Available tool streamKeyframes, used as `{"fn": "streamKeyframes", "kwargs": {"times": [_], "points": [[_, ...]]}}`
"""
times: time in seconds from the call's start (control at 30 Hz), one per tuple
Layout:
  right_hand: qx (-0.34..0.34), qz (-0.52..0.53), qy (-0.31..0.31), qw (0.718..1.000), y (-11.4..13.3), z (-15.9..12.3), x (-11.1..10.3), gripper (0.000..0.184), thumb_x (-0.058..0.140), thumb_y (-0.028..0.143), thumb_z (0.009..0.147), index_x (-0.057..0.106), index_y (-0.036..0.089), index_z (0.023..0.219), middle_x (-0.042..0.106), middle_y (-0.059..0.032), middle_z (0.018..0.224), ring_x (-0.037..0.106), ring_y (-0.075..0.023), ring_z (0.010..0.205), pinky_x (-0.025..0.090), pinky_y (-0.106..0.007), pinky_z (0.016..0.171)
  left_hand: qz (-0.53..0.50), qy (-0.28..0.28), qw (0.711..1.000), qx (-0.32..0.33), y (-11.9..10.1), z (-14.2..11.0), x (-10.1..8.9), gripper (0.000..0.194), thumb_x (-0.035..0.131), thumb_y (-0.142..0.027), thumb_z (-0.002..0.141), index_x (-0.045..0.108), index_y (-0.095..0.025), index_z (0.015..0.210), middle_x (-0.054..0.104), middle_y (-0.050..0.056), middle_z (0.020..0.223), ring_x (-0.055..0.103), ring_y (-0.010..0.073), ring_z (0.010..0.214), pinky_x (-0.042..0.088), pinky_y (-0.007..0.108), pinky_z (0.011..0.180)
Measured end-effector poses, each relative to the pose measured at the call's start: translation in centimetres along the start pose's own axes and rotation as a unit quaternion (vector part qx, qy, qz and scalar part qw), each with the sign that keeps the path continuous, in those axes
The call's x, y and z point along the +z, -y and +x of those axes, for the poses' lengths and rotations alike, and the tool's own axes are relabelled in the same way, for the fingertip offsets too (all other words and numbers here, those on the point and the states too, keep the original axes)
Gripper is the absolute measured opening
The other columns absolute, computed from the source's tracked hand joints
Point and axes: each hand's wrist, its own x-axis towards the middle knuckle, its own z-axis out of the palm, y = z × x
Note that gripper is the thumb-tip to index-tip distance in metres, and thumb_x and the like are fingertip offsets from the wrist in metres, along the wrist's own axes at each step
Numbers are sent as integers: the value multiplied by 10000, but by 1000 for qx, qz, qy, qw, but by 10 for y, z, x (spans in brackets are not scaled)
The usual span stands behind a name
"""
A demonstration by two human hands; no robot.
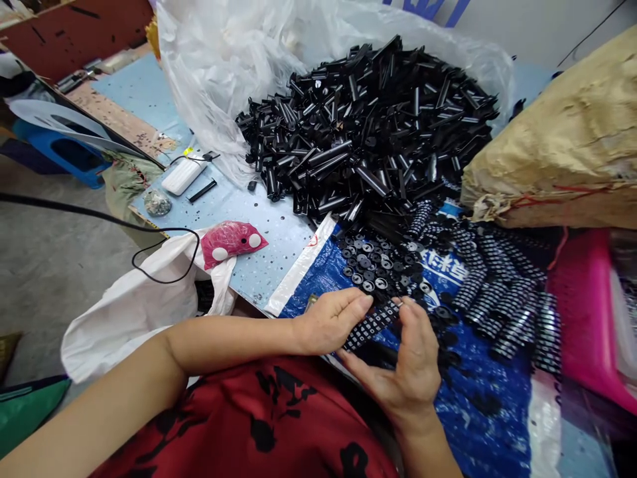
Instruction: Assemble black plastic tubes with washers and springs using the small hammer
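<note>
My left fingers [356,309] and right fingers [410,317] grip one strip [371,326]; similar strips [518,320] lie right, but loose discs [365,263] and far black heap [368,119] suggest plenty remaining.

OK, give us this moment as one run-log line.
Left hand: holding patterned piece | right hand: touching its far end | nearby: black discs on blue sheet

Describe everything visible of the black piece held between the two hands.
The black piece carries rows of small pale squares; whether holes or marks, I cannot tell. It looks like plastic. It slants, its right end higher in the picture, near the blue sheet. The left hand holds its left part, and the right hand touches its right end. Fingers partly cover it.
</note>
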Motion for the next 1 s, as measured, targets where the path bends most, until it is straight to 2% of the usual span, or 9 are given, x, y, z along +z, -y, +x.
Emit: {"fn": "streamKeyframes", "kwargs": {"times": [0.2,0.3,0.43,0.5,0.57,0.63,0.7,0.8,1.0], "points": [[-20,-10,-15,1000,5,1,-2,1153,786,621,699,310,66,1590,526,-213,1355,547,-251,1321,578,-368,1044,-75,-19,994,-72,11,-3,7,479,339,-587,1030,528,-167,899,512,3,769,462,122,699,389,280,676],[-35,-13,-11,999,7,2,0,1149,757,648,717,303,60,1592,534,-210,1341,545,-237,1320,579,-338,1031,-31,-41,997,-52,10,-3,9,459,341,-548,1036,495,-168,828,491,3,764,440,123,714,381,288,691],[-27,-12,-7,1000,3,-1,2,1165,765,641,711,289,58,1601,522,-203,1373,521,-244,1356,543,-352,1098,-4,-29,999,-24,4,-1,6,441,400,-535,1018,462,-170,778,457,-6,749,396,115,709,368,279,678],[24,37,23,999,-2,-6,3,1066,744,619,750,332,101,1586,512,-172,1407,515,-227,1370,525,-347,1131,-62,-19,997,-49,4,-1,1,444,484,-590,976,506,-164,849,465,-19,720,408,102,665,377,260,640],[116,146,100,977,-6,-10,6,817,612,591,877,419,148,1537,523,-130,1415,557,-164,1319,544,-279,1087,-132,9,989,-66,7,-2,-7,476,599,-623,909,553,-150,942,503,-21,729,452,90,649,400,238,624],[213,258,195,922,-9,-13,11,641,441,567,974,505,169,1473,547,-100,1398,599,-105,1241,553,-213,1029,-165,66,981,-77,12,-5,-14,521,660,-630,868,591,-134,1010,560,-6,784,478,73,629,407,219,598],[279,298,256,876,-11,-14,17,633,359,594,994,570,173,1418,547,-89,1403,588,-96,1254,529,-217,1077,-168,98,975,-110,17,-7,-18,567,652,-666,859,601,-132,1041,586,-5,802,443,45,535,360,203,504],[313,259,266,874,-13,-12,23,691,349,677,967,650,172,1330,523,-81,1427,520,-116,1341,464,-251,1179,-173,72,970,-156,22,-8,-19,619,618,-728,846,585,-136,1024,563,-31,736,370,25,420,280,203,403],[307,259,290,869,-22,-12,23,735,313,718,958,666,172,1300,569,-91,1355,582,-93,1199,505,-220,1071,-150,40,979,-130,21,-6,-9,526,647,-650,868,571,-133,924,502,-55,621,389,32,452,313,199,465]]}}
